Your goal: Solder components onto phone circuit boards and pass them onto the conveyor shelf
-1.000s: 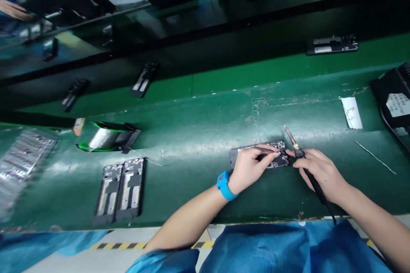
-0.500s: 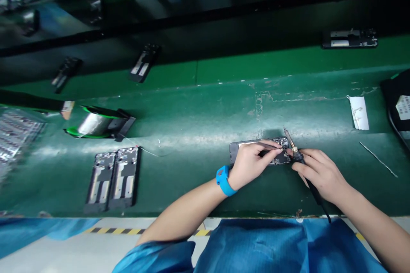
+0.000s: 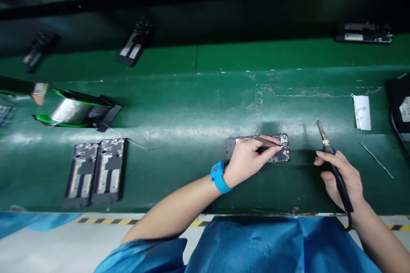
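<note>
An opened phone (image 3: 231, 146) lies flat on the green bench, its circuit board showing at the right end. Over it rests my left hand (image 3: 251, 153), a blue wrist strap (image 3: 221, 177) at its wrist. Thumb and fingers pinch dark tweezers (image 3: 266, 141), whose tips point at the board. A small red spot shows at the phone's right edge. To the right, clear of the phone, my right hand (image 3: 344, 177) is closed around a soldering iron (image 3: 335, 166). The iron's bare tip points up and away from me, its cord trailing below.
Two more opened phones (image 3: 110, 168) lie side by side at left, below a solder wire spool (image 3: 73, 111). A white slip (image 3: 362, 112) and a wire strand (image 3: 376, 160) lie at right. Further phones (image 3: 134, 45) rest along the back ledge. A black object (image 3: 400, 106) stands at far right.
My right hand has moved the soldering iron right, away from the phone. My left hand stays over the board with the tweezers. The whole view has shifted slightly.
</note>
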`<state>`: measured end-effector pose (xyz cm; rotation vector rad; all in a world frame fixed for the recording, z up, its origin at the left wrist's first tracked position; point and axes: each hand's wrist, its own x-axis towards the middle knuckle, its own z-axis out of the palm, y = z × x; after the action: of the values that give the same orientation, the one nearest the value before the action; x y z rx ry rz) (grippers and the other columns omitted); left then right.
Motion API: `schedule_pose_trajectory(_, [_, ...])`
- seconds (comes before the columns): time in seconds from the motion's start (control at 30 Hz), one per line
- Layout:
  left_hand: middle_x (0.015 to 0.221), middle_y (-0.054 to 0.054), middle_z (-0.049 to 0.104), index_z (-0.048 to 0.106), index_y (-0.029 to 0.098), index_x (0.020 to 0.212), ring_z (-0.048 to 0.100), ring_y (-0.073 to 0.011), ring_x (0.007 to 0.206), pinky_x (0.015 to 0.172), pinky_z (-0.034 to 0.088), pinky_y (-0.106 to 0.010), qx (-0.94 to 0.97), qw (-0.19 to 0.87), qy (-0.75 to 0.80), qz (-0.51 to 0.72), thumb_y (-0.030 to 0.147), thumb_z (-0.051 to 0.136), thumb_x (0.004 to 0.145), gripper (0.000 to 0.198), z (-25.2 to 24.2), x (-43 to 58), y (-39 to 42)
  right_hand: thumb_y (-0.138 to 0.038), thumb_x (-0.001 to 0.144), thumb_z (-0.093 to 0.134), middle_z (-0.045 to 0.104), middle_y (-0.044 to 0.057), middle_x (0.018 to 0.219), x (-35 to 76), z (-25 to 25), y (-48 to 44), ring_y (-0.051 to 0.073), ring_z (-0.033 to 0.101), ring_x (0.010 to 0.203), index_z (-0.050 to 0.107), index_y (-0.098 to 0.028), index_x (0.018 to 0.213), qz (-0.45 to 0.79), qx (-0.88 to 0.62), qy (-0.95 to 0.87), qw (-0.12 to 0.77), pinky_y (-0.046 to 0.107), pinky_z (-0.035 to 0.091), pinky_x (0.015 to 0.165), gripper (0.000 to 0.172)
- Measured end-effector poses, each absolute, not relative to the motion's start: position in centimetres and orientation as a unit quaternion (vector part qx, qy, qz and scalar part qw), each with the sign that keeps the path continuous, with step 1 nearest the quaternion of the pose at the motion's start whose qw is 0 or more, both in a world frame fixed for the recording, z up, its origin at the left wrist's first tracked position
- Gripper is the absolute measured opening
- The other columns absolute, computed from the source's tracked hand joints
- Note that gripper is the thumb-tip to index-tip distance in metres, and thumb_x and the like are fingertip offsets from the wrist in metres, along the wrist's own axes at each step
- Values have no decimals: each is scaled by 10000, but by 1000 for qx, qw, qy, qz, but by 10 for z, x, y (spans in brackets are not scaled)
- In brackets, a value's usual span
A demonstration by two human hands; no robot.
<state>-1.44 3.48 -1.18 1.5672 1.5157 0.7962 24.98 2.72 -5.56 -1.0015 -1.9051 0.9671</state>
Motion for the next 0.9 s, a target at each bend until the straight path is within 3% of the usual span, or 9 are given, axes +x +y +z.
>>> schedule_pose_trajectory(0.17, [975, 24, 746, 764, 158, 867, 727, -99, 905, 851, 569, -174, 620, 400, 599, 311, 209, 713, 904, 81, -11, -14, 36, -288, 1025, 545, 643, 87, 957, 246, -55, 31, 182, 587, 876, 561, -181, 1354, 364, -381, -762, 377, 331, 480, 808, 346])
schedule_pose_trajectory(0.4, [956, 33, 746, 753, 160, 823, 724, -82, 896, 837, 566, -148, 623, 398, 597, 312, 199, 709, 906, 101, -11, -14, 36, -380, 1040, 511, 626, 90, 942, 248, -57, 28, 181, 599, 918, 554, -185, 1390, 371, -385, -751, 388, 337, 485, 847, 403])
schedule_pose_trajectory(0.6, [968, 27, 746, 752, 157, 829, 723, -83, 908, 857, 567, -145, 617, 396, 599, 322, 188, 717, 895, 81, -11, -14, 36, -482, 1039, 463, 534, 88, 862, 250, -58, 24, 170, 562, 818, 598, -191, 1387, 396, -387, -725, 410, 347, 474, 731, 473])
schedule_pose_trajectory(0.9, [963, 45, 745, 748, 164, 861, 722, -68, 909, 865, 556, -133, 625, 378, 600, 327, 197, 728, 890, 49, -12, -13, 34, -457, 1042, 471, 587, 101, 919, 250, -57, 26, 187, 586, 874, 588, -197, 1397, 384, -388, -737, 399, 363, 482, 780, 455])
